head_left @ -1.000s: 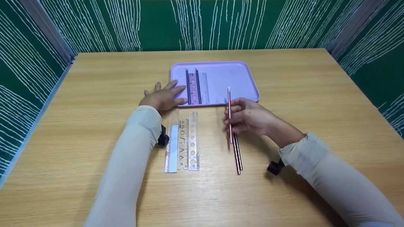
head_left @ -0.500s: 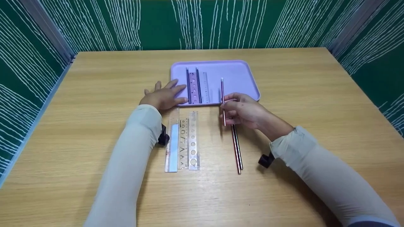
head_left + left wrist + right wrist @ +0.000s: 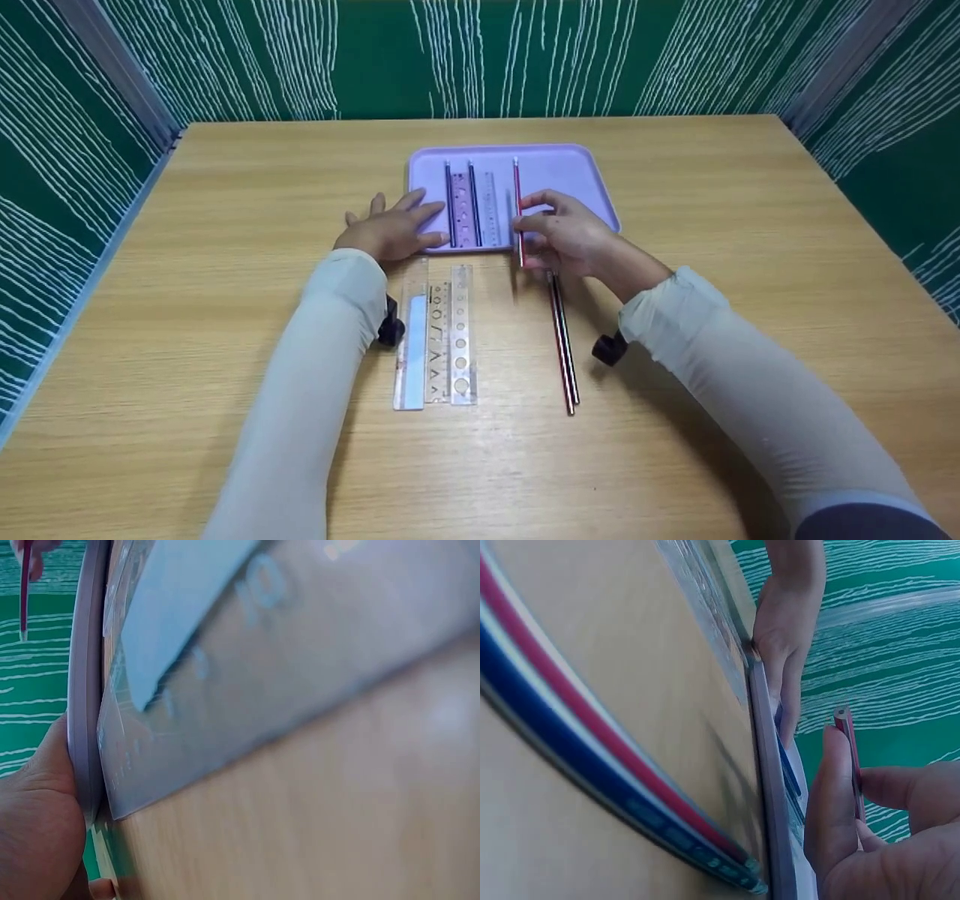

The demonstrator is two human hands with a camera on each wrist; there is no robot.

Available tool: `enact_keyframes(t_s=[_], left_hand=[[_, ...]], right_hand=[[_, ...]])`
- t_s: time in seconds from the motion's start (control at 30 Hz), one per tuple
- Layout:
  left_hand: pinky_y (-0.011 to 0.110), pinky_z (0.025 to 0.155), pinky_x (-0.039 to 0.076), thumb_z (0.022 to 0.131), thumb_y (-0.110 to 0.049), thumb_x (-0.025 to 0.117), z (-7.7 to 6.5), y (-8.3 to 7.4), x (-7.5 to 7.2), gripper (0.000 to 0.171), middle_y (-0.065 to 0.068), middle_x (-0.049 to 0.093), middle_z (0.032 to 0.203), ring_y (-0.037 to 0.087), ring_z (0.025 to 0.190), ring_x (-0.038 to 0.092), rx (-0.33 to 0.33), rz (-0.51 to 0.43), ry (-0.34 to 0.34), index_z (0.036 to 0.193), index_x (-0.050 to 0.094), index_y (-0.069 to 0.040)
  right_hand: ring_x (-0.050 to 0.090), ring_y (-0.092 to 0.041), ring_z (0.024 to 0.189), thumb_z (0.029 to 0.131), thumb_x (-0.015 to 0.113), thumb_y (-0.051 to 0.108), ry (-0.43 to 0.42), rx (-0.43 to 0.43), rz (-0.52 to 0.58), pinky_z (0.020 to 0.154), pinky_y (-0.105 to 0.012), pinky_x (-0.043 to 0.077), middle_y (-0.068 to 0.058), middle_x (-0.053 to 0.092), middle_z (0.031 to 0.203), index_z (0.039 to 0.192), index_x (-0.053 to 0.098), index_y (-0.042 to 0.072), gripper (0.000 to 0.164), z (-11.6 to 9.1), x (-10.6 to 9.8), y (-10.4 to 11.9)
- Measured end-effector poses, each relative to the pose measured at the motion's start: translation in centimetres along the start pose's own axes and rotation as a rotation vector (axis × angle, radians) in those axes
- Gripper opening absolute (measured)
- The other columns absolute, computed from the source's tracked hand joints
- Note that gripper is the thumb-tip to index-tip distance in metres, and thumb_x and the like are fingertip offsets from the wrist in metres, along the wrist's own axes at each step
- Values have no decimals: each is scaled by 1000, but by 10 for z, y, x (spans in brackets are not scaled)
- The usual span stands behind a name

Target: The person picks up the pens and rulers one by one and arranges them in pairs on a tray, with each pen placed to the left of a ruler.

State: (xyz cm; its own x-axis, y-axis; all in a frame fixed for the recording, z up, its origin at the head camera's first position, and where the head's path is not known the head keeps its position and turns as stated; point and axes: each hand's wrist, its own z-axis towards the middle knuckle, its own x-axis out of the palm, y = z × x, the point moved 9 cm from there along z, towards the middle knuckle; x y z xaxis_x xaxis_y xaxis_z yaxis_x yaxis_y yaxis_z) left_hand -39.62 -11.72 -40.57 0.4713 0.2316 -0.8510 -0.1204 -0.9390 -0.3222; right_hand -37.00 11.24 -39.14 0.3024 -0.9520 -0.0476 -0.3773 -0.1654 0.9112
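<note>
My right hand (image 3: 566, 236) pinches a red pencil (image 3: 517, 187) between thumb and fingers, above the near edge of the purple tray (image 3: 551, 172). In the right wrist view the held pencil (image 3: 844, 724) is upright, clear of the tray. My left hand (image 3: 391, 231) rests with spread fingers on the tray's near left corner. Inside the tray lie two dark pencils (image 3: 474, 206), a pink stencil ruler (image 3: 461, 214) between them, and a small clear ruler (image 3: 491, 210). Nearer me on the table, two striped pencils (image 3: 564, 352) lie side by side, their far ends beneath the right hand.
On the table (image 3: 247, 195) before the tray lie a clear ruler with a blue strip (image 3: 413, 352), a clear stencil ruler (image 3: 436, 345) and a clear ruler with round holes (image 3: 461, 337). Green panels with white lines (image 3: 517, 60) stand around the table.
My right hand has carried the red pencil away from me and slightly left, from beside the tray's near edge to above the tray. My left hand stays on the corner.
</note>
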Motion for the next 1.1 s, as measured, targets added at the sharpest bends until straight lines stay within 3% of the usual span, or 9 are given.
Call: enact_keyframes(t_s=[0.37, 0.6, 0.83, 1.1], left_hand=[[80, 115, -12, 97, -74, 40, 2, 2, 3, 70, -17, -8, 172, 42, 157, -19, 0, -5, -14, 159, 14, -55], [78, 116, -14, 97, -73, 41, 2, 2, 2, 69, -18, -9, 172, 41, 156, -21, -12, -17, -5, 158, 14, -56], [77, 115, -16, 97, -73, 41, 1, 1, 1, 69, -19, -11, 171, 40, 156, -22, -8, -26, -5, 158, 13, -57], [77, 115, -16, 97, -73, 41, 1, 2, 1, 68, -20, -11, 171, 40, 156, -23, -6, -39, -6, 157, 13, -58]], right_hand=[[62, -26, 106, 105, 57, 20, -72, 27, -125, 75, -32, 64, -11, 53, 131, 146, 44, 24, 43, 29, -12, 15], [64, -27, 106, 106, 56, 19, -93, 16, -140, 79, -35, 64, -11, 56, 128, 144, 44, 23, 41, 45, -12, 17], [65, -26, 108, 105, 56, 20, -127, 27, -235, 82, -36, 63, -10, 59, 125, 142, 46, 25, 38, 53, -11, 18], [67, -24, 103, 104, 59, 16, -174, -22, -349, 77, -36, 65, -10, 61, 119, 138, 50, 19, 36, 59, -7, 19]])
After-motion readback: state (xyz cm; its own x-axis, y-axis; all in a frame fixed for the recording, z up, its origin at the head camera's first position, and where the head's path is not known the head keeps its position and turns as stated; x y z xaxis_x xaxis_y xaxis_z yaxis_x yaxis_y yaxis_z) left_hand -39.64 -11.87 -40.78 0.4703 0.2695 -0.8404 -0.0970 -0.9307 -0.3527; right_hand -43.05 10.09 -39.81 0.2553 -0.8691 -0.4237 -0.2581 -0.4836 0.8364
